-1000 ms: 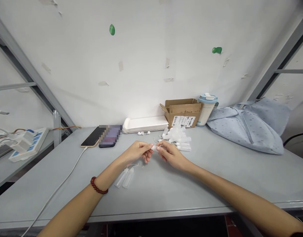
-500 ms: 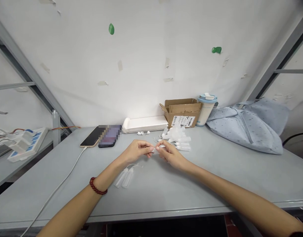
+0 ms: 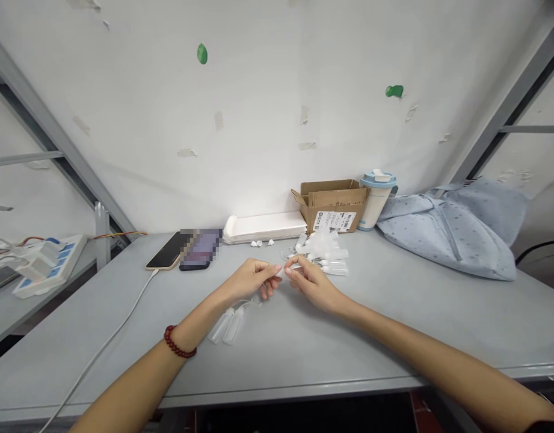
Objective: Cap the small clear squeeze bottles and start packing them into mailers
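Note:
Above the middle of the table, my left hand pinches a small white plastic piece between thumb and forefinger; its other fingers curl below. My right hand faces it with thumb and fingertips closed, and what they hold is too small to make out. The two sets of fingertips nearly meet. Behind my right hand lies a pile of small clear bottles with white tops and thin tubes. Nearer me, below my left hand, two similar bottles with thin tubes lie side by side.
Small white caps lie before a stack of white trays. An open cardboard box, a lidded cup and a blue patterned bag stand behind. Two phones and a white cable are left.
My left hand's fingers have loosened and dropped a little below the pinch. My right hand has barely moved, and the bottles lie as before.

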{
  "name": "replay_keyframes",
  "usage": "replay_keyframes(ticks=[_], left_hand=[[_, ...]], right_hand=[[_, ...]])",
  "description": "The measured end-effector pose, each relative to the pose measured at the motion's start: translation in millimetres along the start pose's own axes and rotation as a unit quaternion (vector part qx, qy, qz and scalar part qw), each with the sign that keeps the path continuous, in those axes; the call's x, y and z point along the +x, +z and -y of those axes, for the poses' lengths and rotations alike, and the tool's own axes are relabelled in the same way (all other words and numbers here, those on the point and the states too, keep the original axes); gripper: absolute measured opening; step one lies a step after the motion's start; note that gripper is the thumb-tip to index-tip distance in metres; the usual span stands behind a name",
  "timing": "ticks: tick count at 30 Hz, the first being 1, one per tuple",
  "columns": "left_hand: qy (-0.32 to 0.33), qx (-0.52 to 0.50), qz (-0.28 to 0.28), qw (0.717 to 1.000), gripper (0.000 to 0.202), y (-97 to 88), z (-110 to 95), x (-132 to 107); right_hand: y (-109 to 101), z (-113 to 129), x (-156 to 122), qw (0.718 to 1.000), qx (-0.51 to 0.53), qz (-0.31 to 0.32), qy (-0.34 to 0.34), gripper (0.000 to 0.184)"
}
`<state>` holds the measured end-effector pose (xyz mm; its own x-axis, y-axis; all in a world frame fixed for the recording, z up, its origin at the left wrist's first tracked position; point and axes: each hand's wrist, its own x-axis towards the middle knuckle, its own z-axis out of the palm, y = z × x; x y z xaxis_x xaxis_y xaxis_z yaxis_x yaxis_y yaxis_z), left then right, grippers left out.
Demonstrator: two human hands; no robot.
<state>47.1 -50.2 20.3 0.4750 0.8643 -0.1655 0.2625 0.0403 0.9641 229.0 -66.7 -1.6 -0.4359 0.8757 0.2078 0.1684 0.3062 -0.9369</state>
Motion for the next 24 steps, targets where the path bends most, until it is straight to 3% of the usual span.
replay_keyframes(ticks=[7, 17, 24], left_hand=[[0.044, 0.07, 0.004, 0.997, 0.043, -3.8, -1.2, -2.0], [0.114, 0.125, -0.001, 0.986, 0.033, -3.4, -3.9, -5.8], [0.131, 0.138, -0.018, 0.982, 0.033, -0.4, -1.9, -5.7]], right_hand=[[0.4, 1.1, -1.4, 1.0, 0.019, 0.009, 0.003, 0.025], [-2.0, 6.8, 1.5, 0.985, 0.124, 0.027, 0.115, 0.034], [-4.0, 5.0, 2.6, 0.973, 0.164, 0.027, 0.159, 0.035]])
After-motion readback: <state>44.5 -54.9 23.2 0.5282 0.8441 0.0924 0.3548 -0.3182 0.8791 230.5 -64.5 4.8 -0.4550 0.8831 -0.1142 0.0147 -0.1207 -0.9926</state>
